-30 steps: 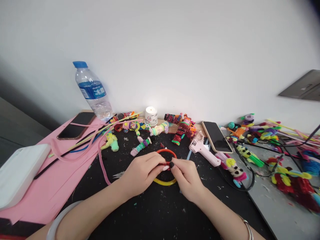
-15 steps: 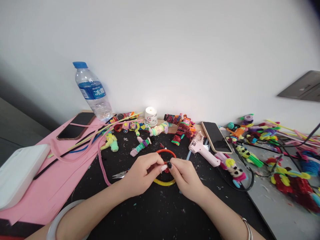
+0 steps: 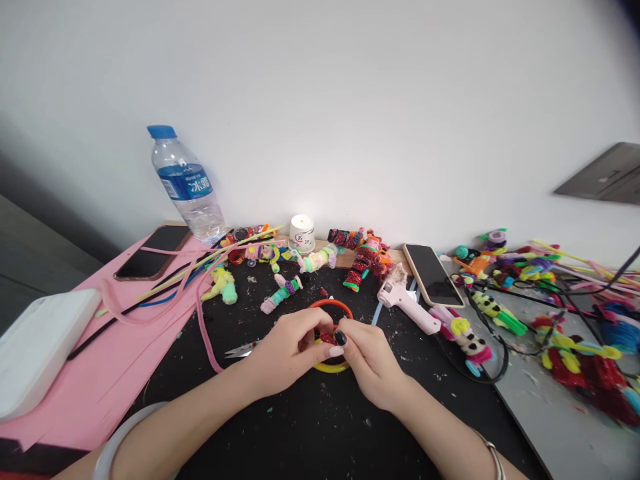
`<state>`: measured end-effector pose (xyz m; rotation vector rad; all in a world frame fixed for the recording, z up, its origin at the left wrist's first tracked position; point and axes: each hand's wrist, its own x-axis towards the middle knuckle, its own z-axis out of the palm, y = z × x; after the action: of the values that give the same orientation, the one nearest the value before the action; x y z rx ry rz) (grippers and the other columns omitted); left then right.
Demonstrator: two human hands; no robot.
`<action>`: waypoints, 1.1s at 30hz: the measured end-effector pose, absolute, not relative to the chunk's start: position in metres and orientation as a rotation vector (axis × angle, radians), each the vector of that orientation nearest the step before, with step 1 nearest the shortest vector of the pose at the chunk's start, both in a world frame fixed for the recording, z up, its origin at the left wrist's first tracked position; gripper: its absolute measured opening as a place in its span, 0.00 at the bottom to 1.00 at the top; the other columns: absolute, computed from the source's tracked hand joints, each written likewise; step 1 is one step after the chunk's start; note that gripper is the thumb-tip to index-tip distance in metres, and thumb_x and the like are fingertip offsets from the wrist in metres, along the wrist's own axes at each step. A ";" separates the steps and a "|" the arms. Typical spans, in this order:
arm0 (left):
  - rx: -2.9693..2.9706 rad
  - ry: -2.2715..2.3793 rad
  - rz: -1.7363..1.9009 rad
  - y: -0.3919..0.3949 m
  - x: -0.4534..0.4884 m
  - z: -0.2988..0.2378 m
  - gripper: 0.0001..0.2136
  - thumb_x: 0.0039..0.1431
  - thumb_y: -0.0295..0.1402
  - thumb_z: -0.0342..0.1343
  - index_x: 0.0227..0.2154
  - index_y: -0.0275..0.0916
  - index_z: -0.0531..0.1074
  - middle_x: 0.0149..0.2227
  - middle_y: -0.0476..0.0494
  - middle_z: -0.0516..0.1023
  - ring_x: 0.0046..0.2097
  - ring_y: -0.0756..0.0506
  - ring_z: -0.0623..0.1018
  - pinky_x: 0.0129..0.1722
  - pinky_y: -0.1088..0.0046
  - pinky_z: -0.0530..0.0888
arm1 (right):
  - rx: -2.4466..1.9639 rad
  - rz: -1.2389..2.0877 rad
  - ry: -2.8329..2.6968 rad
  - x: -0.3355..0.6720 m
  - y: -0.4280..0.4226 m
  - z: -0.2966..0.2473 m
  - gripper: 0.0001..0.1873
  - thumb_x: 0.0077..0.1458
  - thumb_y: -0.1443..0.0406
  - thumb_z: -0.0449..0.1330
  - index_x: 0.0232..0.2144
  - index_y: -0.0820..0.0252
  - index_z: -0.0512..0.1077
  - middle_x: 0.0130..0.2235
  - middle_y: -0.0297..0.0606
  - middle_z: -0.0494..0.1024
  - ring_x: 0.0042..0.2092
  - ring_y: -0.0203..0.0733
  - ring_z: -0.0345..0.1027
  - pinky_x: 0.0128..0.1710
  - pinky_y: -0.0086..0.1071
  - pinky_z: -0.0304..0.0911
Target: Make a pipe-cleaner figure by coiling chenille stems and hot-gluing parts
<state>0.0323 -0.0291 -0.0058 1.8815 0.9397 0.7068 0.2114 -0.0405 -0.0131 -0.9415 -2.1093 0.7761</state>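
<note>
My left hand (image 3: 285, 353) and my right hand (image 3: 373, 360) meet at the middle of the black work surface, thumbs and fingers pinched together. Between them shows a small piece of red glittery pipe cleaner (image 3: 327, 338), mostly covered by the fingers. Beneath the hands lies a ring, red (image 3: 334, 305) along its far side and yellow (image 3: 331, 368) along its near side; the hands hide part of it. Just left of my left hand, the blades of scissors (image 3: 241, 350) stick out. A pink glue gun (image 3: 411, 308) rests to the right of my right hand.
Fuzzy pipe-cleaner figures (image 3: 363, 263) line the back, beside an upturned paper cup (image 3: 302, 235). A tilted water bottle (image 3: 185, 183) leans on the wall. Phones (image 3: 434, 273) lie on both sides. Pink sheets (image 3: 125, 327) and a white box (image 3: 47, 347) occupy the left. A black cable (image 3: 500, 373) curls at right.
My fingers have shifted slightly around the red piece; my left fingers have curled more open, showing more of it. My right hand has lowered a little. Everything else stays put.
</note>
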 end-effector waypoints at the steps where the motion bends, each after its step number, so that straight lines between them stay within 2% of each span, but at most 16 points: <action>1: 1.892 0.932 0.705 -0.029 0.032 -0.005 0.10 0.59 0.40 0.52 0.31 0.37 0.67 0.26 0.53 0.63 0.26 0.52 0.62 0.25 0.77 0.60 | -0.943 0.790 -2.115 0.212 -0.040 -0.013 0.15 0.63 0.64 0.41 0.23 0.57 0.51 0.24 0.28 0.55 0.24 0.33 0.50 0.25 0.28 0.48; 7: 1.896 0.935 0.688 -0.027 0.031 -0.005 0.09 0.58 0.33 0.52 0.25 0.36 0.67 0.23 0.53 0.64 0.26 0.52 0.62 0.26 0.77 0.60 | -0.972 0.877 -2.118 0.212 -0.040 -0.015 0.16 0.64 0.62 0.40 0.24 0.57 0.53 0.24 0.29 0.56 0.25 0.34 0.51 0.26 0.28 0.49; 14: 1.884 0.973 0.706 -0.028 0.032 -0.006 0.11 0.57 0.33 0.53 0.20 0.37 0.62 0.20 0.55 0.62 0.24 0.53 0.62 0.25 0.77 0.59 | -1.018 0.778 -2.178 0.214 -0.037 -0.014 0.15 0.63 0.64 0.42 0.22 0.57 0.52 0.22 0.28 0.55 0.25 0.33 0.51 0.25 0.28 0.48; 19: 1.735 1.058 0.692 -0.026 0.033 -0.009 0.10 0.53 0.33 0.57 0.21 0.36 0.65 0.18 0.56 0.63 0.21 0.54 0.62 0.21 0.79 0.60 | -1.115 0.659 -2.167 0.213 -0.036 -0.014 0.16 0.61 0.67 0.44 0.21 0.57 0.49 0.21 0.27 0.53 0.23 0.32 0.49 0.24 0.28 0.46; 25: 1.751 1.082 0.794 -0.022 0.029 -0.009 0.09 0.49 0.35 0.62 0.24 0.36 0.70 0.21 0.54 0.70 0.22 0.54 0.66 0.22 0.79 0.64 | -1.223 0.521 -2.097 0.215 -0.033 -0.016 0.16 0.61 0.67 0.44 0.20 0.57 0.50 0.21 0.28 0.54 0.23 0.32 0.51 0.24 0.28 0.45; 29: 1.815 1.161 0.905 -0.019 0.023 -0.006 0.09 0.59 0.37 0.53 0.28 0.37 0.70 0.21 0.53 0.70 0.20 0.54 0.68 0.22 0.79 0.65 | -1.336 0.400 -1.993 0.222 -0.025 -0.017 0.17 0.60 0.67 0.45 0.19 0.57 0.49 0.19 0.27 0.53 0.22 0.32 0.49 0.23 0.27 0.44; 33: 2.055 1.347 1.056 -0.014 0.014 -0.004 0.15 0.63 0.35 0.46 0.20 0.38 0.62 0.18 0.54 0.63 0.21 0.53 0.64 0.24 0.78 0.61 | -1.300 0.390 -2.125 0.226 -0.022 -0.013 0.17 0.58 0.68 0.47 0.17 0.58 0.51 0.19 0.27 0.54 0.22 0.32 0.51 0.24 0.27 0.45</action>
<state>0.0136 -0.0140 -0.0038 2.0551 1.3472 1.0559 0.2258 -0.0217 -0.0133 -1.2996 -2.1248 0.3900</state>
